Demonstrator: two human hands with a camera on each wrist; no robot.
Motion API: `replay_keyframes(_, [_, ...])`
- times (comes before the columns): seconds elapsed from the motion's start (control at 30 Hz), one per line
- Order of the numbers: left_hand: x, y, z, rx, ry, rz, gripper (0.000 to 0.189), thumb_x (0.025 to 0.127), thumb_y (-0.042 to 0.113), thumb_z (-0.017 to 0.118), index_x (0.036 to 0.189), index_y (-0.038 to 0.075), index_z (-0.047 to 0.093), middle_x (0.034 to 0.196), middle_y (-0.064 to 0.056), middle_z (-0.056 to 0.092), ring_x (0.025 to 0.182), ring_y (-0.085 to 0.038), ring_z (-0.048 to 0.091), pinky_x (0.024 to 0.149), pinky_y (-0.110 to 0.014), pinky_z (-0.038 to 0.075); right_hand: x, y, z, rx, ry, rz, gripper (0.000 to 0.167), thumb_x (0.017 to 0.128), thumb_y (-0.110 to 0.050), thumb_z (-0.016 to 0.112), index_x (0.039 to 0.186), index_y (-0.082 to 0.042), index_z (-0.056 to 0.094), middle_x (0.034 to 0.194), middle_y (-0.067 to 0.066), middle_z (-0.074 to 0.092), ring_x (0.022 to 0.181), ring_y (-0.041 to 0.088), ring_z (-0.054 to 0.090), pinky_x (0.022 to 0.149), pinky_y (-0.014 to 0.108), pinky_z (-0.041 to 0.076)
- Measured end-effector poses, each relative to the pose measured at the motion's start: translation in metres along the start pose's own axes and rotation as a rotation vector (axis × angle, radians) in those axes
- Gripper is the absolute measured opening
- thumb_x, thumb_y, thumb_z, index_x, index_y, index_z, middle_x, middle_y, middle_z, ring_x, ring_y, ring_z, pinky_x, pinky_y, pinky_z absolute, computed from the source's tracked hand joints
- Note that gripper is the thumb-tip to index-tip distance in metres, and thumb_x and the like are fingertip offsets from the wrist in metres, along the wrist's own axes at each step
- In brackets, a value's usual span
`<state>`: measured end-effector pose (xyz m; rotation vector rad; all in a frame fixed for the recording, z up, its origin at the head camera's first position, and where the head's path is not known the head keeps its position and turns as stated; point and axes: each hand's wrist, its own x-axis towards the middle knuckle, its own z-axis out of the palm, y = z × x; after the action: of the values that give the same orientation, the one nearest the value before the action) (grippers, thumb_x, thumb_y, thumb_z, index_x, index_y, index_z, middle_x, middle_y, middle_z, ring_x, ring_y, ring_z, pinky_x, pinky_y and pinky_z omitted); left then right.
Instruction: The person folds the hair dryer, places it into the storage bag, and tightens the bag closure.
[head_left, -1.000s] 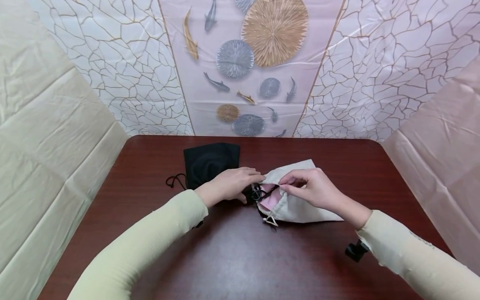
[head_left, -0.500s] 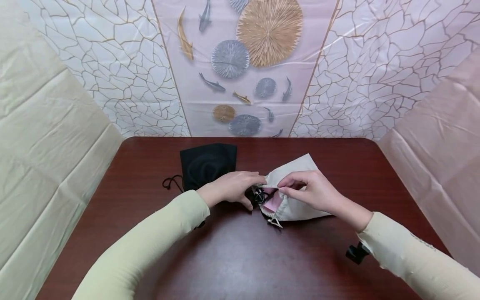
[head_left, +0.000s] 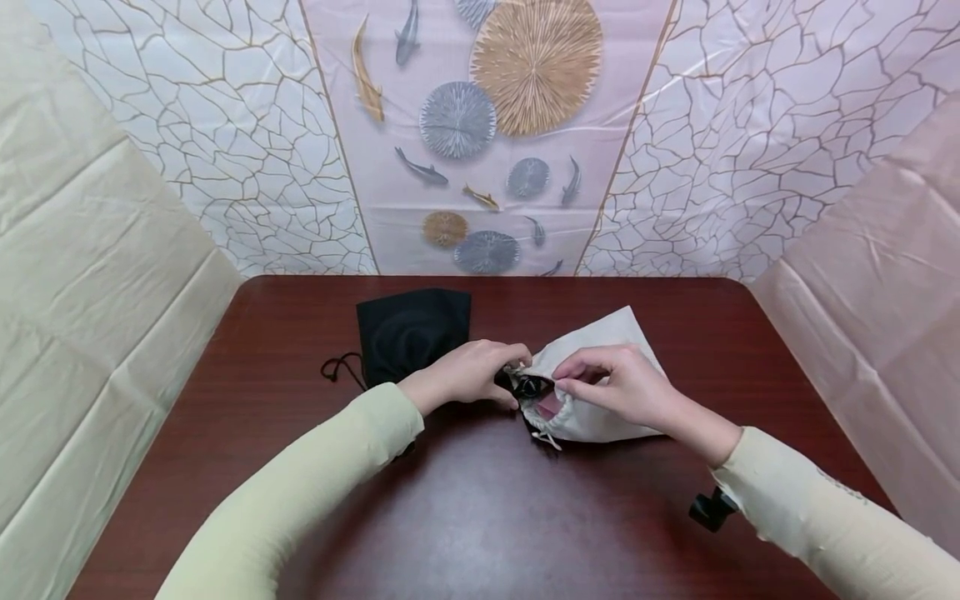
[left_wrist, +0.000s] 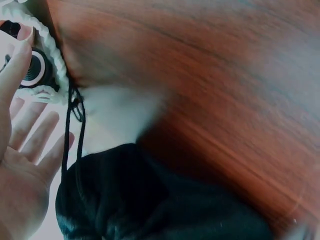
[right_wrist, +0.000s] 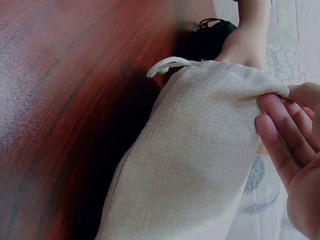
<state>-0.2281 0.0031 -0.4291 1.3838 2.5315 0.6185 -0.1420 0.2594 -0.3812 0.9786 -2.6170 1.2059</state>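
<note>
A beige drawstring bag point(head_left: 603, 423) lies on the table with its mouth facing left and pink fabric point(head_left: 549, 406) showing inside. My right hand point(head_left: 621, 379) pinches the upper rim of the mouth between thumb and fingers, as the right wrist view shows on the bag's cloth point(right_wrist: 175, 145). A black round item point(head_left: 528, 387) sits in the mouth; in the left wrist view its disc point(left_wrist: 36, 70) has a pale ring. My left hand point(head_left: 468, 372) is at the mouth, one digit overlapping the disc and the other fingers point(left_wrist: 45, 132) fairly straight at the rim.
Behind the left hand lies a black drawstring pouch point(head_left: 408, 329), its black cord point(head_left: 341, 365) looped out to the left. The dark red wooden table point(head_left: 465, 517) ends at a patterned cloth backdrop point(head_left: 480, 167). The beige bag's pale cord point(head_left: 546, 439) hangs at its near corner.
The black item has moved further into the beige bag's mouth, and less pink shows. My left hand has shifted slightly right along with it; the right hand keeps its pinch on the rim.
</note>
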Motion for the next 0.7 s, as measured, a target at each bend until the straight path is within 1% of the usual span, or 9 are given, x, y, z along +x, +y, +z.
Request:
replay_keyframes(0.13, [0.006, -0.001, 0.005, 0.001, -0.028, -0.011, 0.067, 0.086, 0.032, 0.092, 0.145, 0.014, 0.064, 0.137, -0.004, 0.07, 0.124, -0.02, 0.066, 0.109, -0.036, 0.051, -0.002, 0.002, 0.002, -0.003, -0.008, -0.017, 0.015, 0.091, 0.002, 0.08, 0.099, -0.01, 0.082, 0.087, -0.01, 0.079, 0.077, 0.002, 0.071, 0.07, 0.018, 0.058])
replay_keyframes(0.23, [0.011, -0.003, 0.008, 0.017, -0.051, -0.022, 0.065, 0.087, 0.034, 0.091, 0.144, 0.013, 0.067, 0.14, -0.004, 0.07, 0.128, -0.02, 0.065, 0.112, -0.036, 0.049, -0.003, 0.003, 0.002, -0.01, -0.008, -0.024, 0.015, 0.091, 0.002, 0.081, 0.099, -0.011, 0.081, 0.087, -0.01, 0.079, 0.077, 0.002, 0.071, 0.07, 0.017, 0.057])
replay_keyframes(0.33, [0.014, -0.003, 0.01, 0.024, -0.055, -0.034, 0.061, 0.089, 0.035, 0.09, 0.14, 0.012, 0.069, 0.136, -0.003, 0.072, 0.124, -0.018, 0.067, 0.109, -0.035, 0.051, -0.003, 0.004, 0.002, -0.013, -0.005, -0.022, 0.015, 0.091, 0.003, 0.081, 0.098, -0.01, 0.081, 0.087, -0.011, 0.079, 0.077, 0.002, 0.071, 0.07, 0.017, 0.057])
replay_keyframes(0.4, [0.016, -0.004, 0.011, 0.028, -0.041, -0.035, 0.054, 0.09, 0.036, 0.088, 0.136, 0.012, 0.072, 0.13, -0.001, 0.074, 0.118, -0.016, 0.069, 0.105, -0.034, 0.053, -0.004, 0.005, 0.002, -0.011, -0.008, -0.016, 0.014, 0.091, 0.002, 0.081, 0.098, -0.009, 0.081, 0.086, -0.011, 0.079, 0.077, 0.002, 0.071, 0.07, 0.017, 0.057])
replay_keyframes(0.53, [0.018, -0.005, 0.012, 0.039, -0.006, -0.042, 0.04, 0.091, 0.034, 0.087, 0.124, 0.015, 0.076, 0.117, 0.002, 0.077, 0.105, -0.013, 0.071, 0.096, -0.033, 0.056, -0.004, 0.005, 0.001, -0.021, -0.009, -0.002, 0.016, 0.091, 0.002, 0.08, 0.098, -0.012, 0.081, 0.086, -0.012, 0.078, 0.077, 0.001, 0.07, 0.07, 0.018, 0.057])
replay_keyframes(0.6, [0.019, -0.005, 0.013, 0.048, 0.007, -0.043, 0.037, 0.092, 0.034, 0.086, 0.122, 0.015, 0.076, 0.116, 0.002, 0.077, 0.104, -0.013, 0.071, 0.095, -0.033, 0.056, -0.004, 0.005, 0.0, -0.027, -0.006, 0.007, 0.016, 0.091, 0.003, 0.08, 0.098, -0.012, 0.081, 0.086, -0.012, 0.078, 0.077, 0.001, 0.07, 0.07, 0.019, 0.057])
replay_keyframes(0.7, [0.018, -0.005, 0.013, 0.051, 0.011, -0.052, 0.04, 0.093, 0.033, 0.086, 0.127, 0.015, 0.075, 0.12, 0.0, 0.076, 0.107, -0.015, 0.07, 0.097, -0.034, 0.055, -0.004, 0.006, -0.001, -0.034, -0.001, 0.018, 0.015, 0.09, 0.003, 0.081, 0.098, -0.01, 0.081, 0.086, -0.011, 0.078, 0.077, 0.001, 0.07, 0.069, 0.019, 0.057])
